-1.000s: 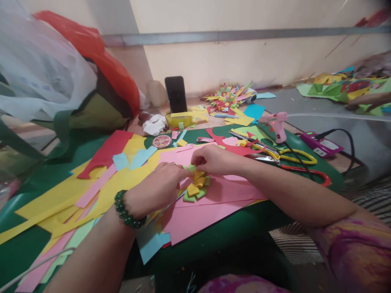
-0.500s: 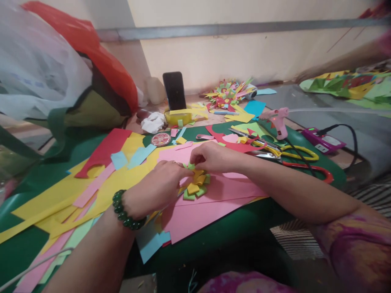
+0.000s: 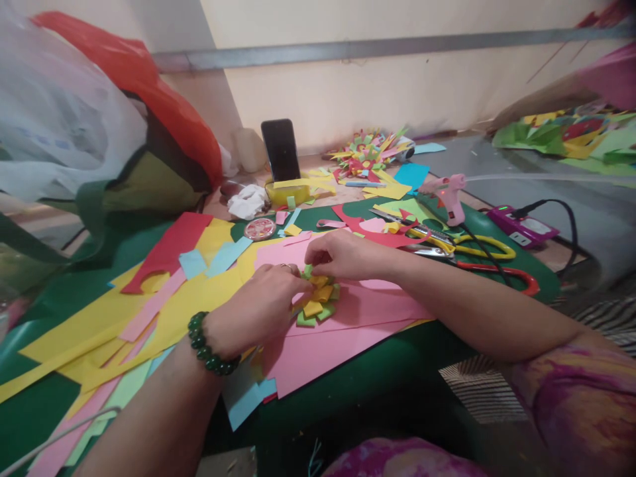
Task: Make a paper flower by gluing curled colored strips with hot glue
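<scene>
Head view: both hands meet over 1 small layered paper piece [image 3: 318, 305], built of folded yellow and green tabs, which lies on a pink sheet [image 3: 348, 331] directly between the fingertips. The left hand [image 3: 258, 305] is curled, knuckles up, its fingers closed on the piece's near-left edge; this looks like a steadying grip that keeps the layers from sliding. The right hand [image 3: 342, 255] comes in from the far side, palm down, fingertips pinched on a green tab at the top of the piece, probably to press or seat that tab against the others. Neither hand is slack; both are clamped lightly on the same piece.

The left wrist carries a green bead bracelet [image 3: 209, 344], and that forearm runs back toward the camera. The right forearm lies low across the pink sheet, elbow out to the right, which seems to weigh the sheet down and give the fingers a firm base.

Left of the left hand, yellow sheets [image 3: 99, 324] spread over the green table cover [image 3: 387, 377]. Beyond the right hand lie 2 pairs of scissors, yellow-handled scissors [image 3: 477, 248] and red-handled scissors [image 3: 501, 275], with a pink glue gun [image 3: 447, 192] standing further off, all within the right arm's reach. Straight past both hands a phone [image 3: 281, 151] stands propped upright, screen facing the person.
</scene>
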Available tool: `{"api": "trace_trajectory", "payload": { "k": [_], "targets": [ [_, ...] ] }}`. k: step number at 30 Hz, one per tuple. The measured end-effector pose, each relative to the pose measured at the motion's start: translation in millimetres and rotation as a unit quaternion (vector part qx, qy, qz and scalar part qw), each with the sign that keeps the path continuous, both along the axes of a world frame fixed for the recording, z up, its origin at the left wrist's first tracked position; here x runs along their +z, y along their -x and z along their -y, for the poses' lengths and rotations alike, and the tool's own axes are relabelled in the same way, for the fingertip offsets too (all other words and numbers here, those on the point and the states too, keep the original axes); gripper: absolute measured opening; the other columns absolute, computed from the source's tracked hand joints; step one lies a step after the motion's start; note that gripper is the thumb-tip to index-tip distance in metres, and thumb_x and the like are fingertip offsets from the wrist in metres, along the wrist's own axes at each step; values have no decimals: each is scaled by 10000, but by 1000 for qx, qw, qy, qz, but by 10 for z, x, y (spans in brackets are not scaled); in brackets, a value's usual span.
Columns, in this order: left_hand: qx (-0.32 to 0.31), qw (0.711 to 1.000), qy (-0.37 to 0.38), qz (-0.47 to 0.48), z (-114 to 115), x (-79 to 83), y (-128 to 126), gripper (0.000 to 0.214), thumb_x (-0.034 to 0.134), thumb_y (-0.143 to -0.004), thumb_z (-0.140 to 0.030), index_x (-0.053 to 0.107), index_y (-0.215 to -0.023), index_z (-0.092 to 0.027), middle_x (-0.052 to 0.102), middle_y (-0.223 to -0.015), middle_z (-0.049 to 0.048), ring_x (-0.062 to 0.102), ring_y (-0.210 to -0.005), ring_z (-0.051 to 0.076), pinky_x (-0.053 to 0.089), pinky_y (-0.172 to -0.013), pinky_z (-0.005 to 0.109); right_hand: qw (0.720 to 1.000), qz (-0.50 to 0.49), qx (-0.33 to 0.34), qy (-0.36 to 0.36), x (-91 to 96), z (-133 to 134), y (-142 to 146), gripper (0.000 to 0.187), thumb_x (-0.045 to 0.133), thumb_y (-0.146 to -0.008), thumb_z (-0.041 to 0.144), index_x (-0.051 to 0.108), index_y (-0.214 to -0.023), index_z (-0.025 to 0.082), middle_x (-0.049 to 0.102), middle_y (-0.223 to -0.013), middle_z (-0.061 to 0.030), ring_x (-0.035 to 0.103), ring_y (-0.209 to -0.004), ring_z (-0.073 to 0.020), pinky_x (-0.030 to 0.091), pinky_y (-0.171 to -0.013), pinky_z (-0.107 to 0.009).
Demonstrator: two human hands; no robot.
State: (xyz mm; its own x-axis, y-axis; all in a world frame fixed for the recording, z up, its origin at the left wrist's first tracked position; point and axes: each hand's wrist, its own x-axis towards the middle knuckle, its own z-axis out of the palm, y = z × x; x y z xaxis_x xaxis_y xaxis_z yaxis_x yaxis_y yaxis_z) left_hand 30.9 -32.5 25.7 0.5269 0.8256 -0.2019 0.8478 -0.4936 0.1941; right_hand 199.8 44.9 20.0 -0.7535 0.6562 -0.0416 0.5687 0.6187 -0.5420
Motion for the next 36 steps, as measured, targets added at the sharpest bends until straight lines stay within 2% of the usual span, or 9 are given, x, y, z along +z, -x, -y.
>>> {"api": "trace_trajectory", "payload": {
  "k": [4, 8, 13, 17, 21, 25, 33, 36],
  "targets": [
    [15, 999, 15, -38, 17, 63, -42, 259, 500, -872, -125, 741, -854, -218, 651, -909, 78, 595, -807, 204, 426, -773, 339, 999, -11, -39, -19, 51, -53, -95, 120, 619, -845, 180, 734, -851, 145, 694, -748, -20, 575, -655, -108, 362, -584, -221],
    [20, 998, 20, -56, 24, 94, -71, 262, 495, -846, -85, 726, -822, -206, 635, -894, 73, 581, -797, 203, 405, -752, 330, 996, 72, -49, -17, 136, -30, -150, 252, 592, -885, 289, 714, -713, 151, 607, -569, 4, 492, -544, -102, 315, -552, -249],
    [19, 997, 18, -68, 34, 98, -80, 273, 470, -866, -93, 722, -838, -195, 631, -905, 87, 577, -803, 211, 405, -746, 333, 987, 157, -44, -13, 171, 66, -79, 253, 603, -871, 327, 747, -754, 157, 693, -690, -44, 553, -621, -128, 323, -552, -259],
    [19, 998, 26, -46, 37, 100, -60, 254, 501, -841, -85, 726, -838, -203, 636, -910, 80, 585, -823, 210, 409, -760, 330, 983, 176, -49, -5, 140, 94, -23, 187, 633, -845, 301, 767, -825, 172, 736, -798, -57, 601, -682, -138, 342, -567, -250],
    [-5, 1000, 7, -8, 16, 55, -4, 269, 469, -870, -97, 714, -833, -203, 635, -816, 55, 574, -774, 192, 399, -715, 314, 986, 161, -45, -6, 107, 84, -22, 206, 602, -866, 298, 757, -799, 179, 728, -777, -51, 582, -650, -131, 329, -539, -253],
    [-21, 1000, -9, -2, -14, -7, 30, 285, 449, -903, -152, 712, -801, -195, 634, -823, 69, 565, -742, 181, 402, -702, 309, 986, 160, -41, -11, 88, 72, -24, 225, 580, -884, 303, 746, -790, 184, 713, -755, -45, 571, -649, -133, 325, -540, -253],
    [0, 1000, 6, -2, -6, 7, 15, 274, 461, -918, -169, 718, -828, -194, 644, -864, 73, 580, -764, 191, 410, -724, 315, 984, 166, -54, -22, 65, 74, 2, 266, 565, -887, 346, 748, -788, 181, 707, -747, -51, 551, -651, -140, 319, -550, -260],
    [4, 1000, 4, 11, 5, 27, 13, 259, 458, -932, -172, 714, -895, -188, 653, -865, 66, 571, -740, 184, 406, -705, 311, 983, 170, -62, -18, 61, 90, 14, 257, 586, -869, 358, 757, -798, 180, 708, -752, -53, 548, -654, -140, 312, -548, -255]
  ]
}}
